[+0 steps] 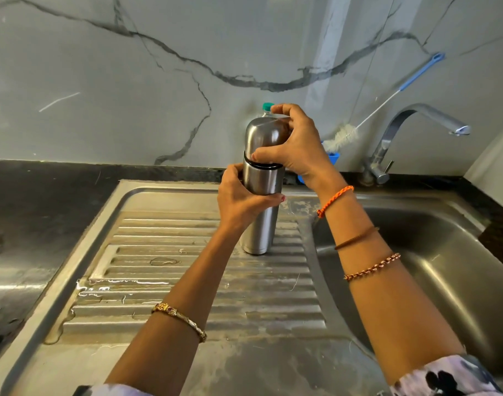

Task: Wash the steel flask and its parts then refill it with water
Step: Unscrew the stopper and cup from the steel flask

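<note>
The steel flask [261,195] stands upright on the ribbed draining board [187,281] of a stainless sink unit, near the edge of the basin [430,252]. The left hand [238,198] grips the flask body at mid-height, fingers wrapped round it. The right hand [296,144] grasps the domed cap [261,135] from the side, thumb at the black ring [248,162] where cap meets body, fingers curled over the far side.

The draining board is wet: pooled water lies along its lower left ridges, and dull whitish staining marks the metal. The basin is to the right, with a steel tap [410,132] behind it, its spout swung over the bowl. A bottle brush [373,110] with a blue handle and white bristles leans against the wall, its head in a blue holder [333,160] partly hidden by the right wrist. A green-capped bottle [267,106] shows just behind the flask. The worktop [44,195] to the left is dark stone; the wall [130,81] is pale grey marble-effect with dark veining.
</note>
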